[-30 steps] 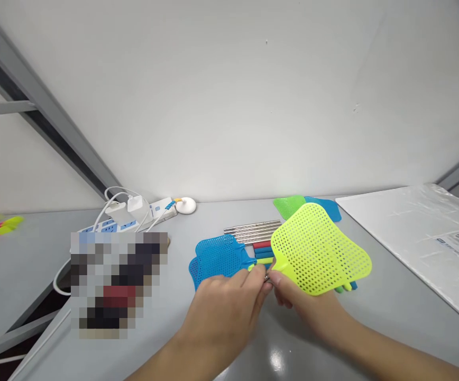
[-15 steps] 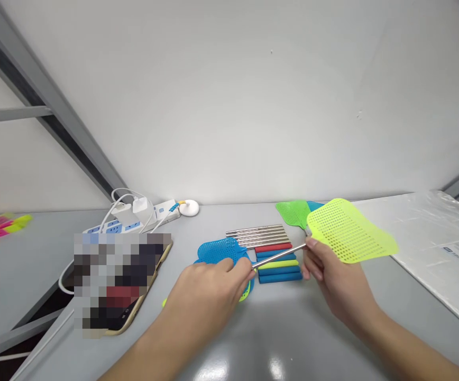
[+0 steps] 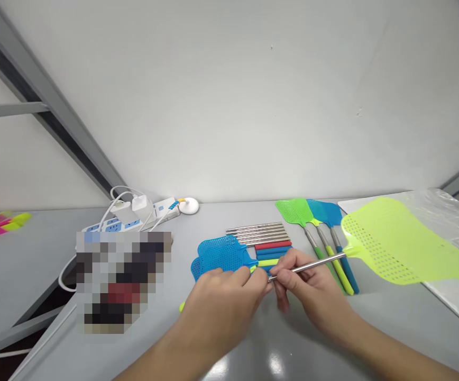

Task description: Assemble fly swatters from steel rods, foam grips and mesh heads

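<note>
While both hands meet at the near end of the metal rod (image 3: 319,263), the yellow swatter head (image 3: 396,241) sits on its far end, raised above the counter (image 3: 301,338) to the right. Left hand (image 3: 225,299): fingers curled round the near end, tip hidden. Right hand (image 3: 312,280): fingers pinching the rod just beside them. Step in hand, by judgement: handling the rod's near end, exact action unclear. Next move likely calls for a firm left hold, rod kept in line. Behind: blue swatter heads (image 3: 223,254), loose metal tubes (image 3: 257,233), red tube (image 3: 273,245). Farther right: green-headed swatter (image 3: 295,211), blue-headed swatter (image 3: 327,212).
</note>
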Demonstrator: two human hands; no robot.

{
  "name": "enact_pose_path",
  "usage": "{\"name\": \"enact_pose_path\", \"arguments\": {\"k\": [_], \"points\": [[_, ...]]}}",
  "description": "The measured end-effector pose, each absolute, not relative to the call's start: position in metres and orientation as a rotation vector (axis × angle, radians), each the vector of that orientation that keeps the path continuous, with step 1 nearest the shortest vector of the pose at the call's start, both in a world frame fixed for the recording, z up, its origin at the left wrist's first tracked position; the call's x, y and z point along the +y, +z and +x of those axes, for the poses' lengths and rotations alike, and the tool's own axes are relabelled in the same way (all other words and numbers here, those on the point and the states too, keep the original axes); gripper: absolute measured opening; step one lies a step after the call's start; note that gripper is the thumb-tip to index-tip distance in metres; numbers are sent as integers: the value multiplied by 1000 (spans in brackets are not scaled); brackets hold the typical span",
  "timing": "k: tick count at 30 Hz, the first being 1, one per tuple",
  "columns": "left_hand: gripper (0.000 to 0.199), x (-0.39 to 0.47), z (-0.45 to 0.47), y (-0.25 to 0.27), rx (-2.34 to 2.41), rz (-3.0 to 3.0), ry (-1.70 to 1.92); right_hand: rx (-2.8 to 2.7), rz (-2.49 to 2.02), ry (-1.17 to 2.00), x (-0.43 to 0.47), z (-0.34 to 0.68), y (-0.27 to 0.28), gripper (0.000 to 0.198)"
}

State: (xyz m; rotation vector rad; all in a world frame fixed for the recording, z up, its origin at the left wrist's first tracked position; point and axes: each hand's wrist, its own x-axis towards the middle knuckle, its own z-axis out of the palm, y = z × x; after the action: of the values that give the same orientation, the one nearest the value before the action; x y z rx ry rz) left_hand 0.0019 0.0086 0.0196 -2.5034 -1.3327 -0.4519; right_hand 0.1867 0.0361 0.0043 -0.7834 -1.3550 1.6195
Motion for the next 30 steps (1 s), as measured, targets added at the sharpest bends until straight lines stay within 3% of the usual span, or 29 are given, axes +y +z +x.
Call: {"name": "enact_pose_path", "arguments": {"k": [7,13,23,30], "points": [[21,27,-23,34,-1334,-2463,-275,-1336,-821,1386,50,205,10,21],[24,35,-48,53,-1562,-2419,-143,-1011,-911,1257,76,232,19,28],[39,49,-115,59,-1933,-2475,-210,-597,-822,1129,119,287,33,20],[34,54,-131,53,-1886,-2370,-256,-520,-776,1017,132,307,29,24]]}}
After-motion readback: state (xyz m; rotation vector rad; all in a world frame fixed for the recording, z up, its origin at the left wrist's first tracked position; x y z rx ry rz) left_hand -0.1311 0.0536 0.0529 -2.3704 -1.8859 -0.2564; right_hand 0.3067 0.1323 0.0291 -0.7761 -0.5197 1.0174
